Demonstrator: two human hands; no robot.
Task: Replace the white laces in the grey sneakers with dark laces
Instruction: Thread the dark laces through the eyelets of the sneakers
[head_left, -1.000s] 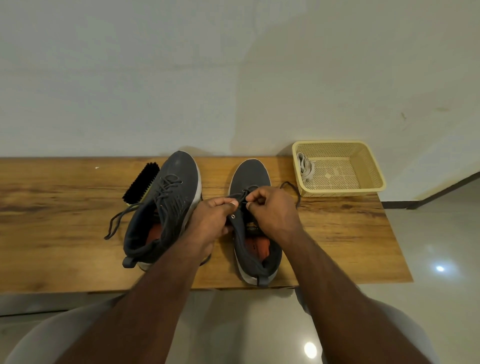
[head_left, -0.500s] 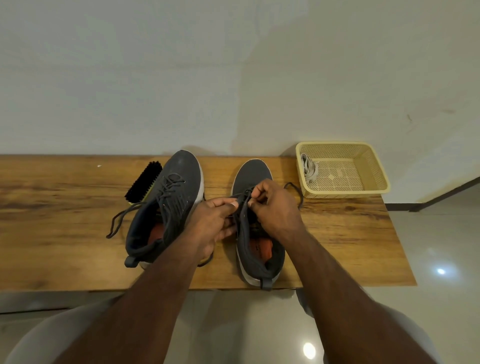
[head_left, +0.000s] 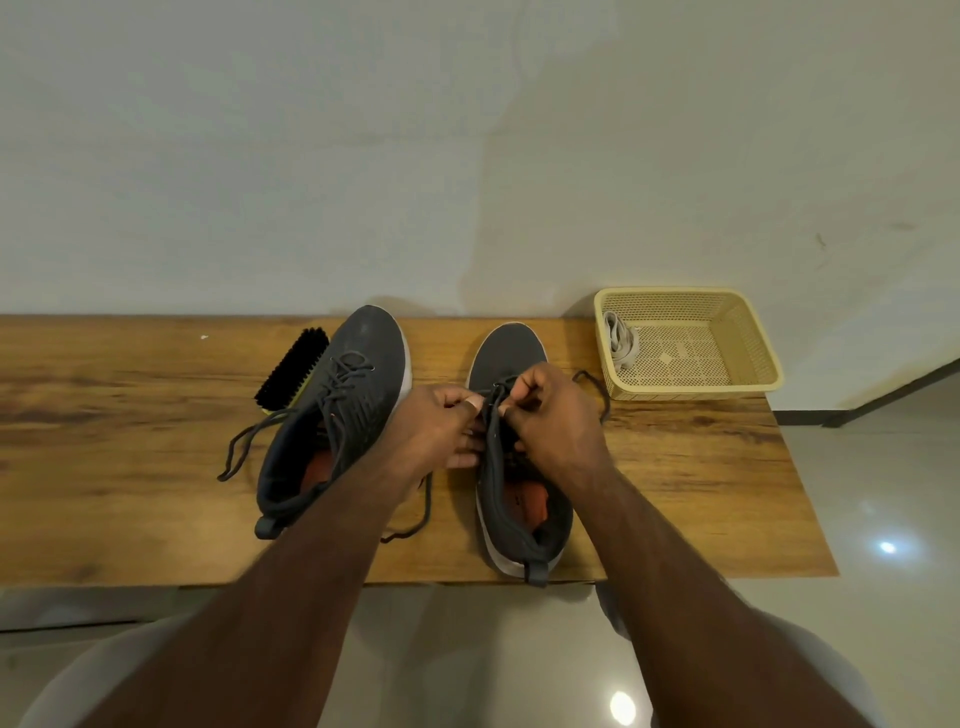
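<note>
1. Two grey mesh sneakers with white soles stand side by side, toes to the wall, on a long brown wooden bench.
2. At far left, a black-bristled shoe brush lies against the left grey sneaker, which already carries a dark lace; its loose ends trail onto the wood.
3. Next, the left hand pinches the dark lace of the right sneaker between thumb and curled fingers.
4. The right grey sneaker sits under both hands, orange insole showing, partly threaded with its dark lace, whose free end loops toward the basket.
5. The right hand pinches the same lace just opposite, fingers curled.
6. At far right, a cream perforated plastic basket holds the removed white laces, bundled in its near-left corner.
7. Risks, as I judge them: uneven pulling could leave one end too short to tie, a skipped eyelet could go unnoticed beneath the fingers, and a hard tug might drag the sneaker off the bench's near edge.
</note>
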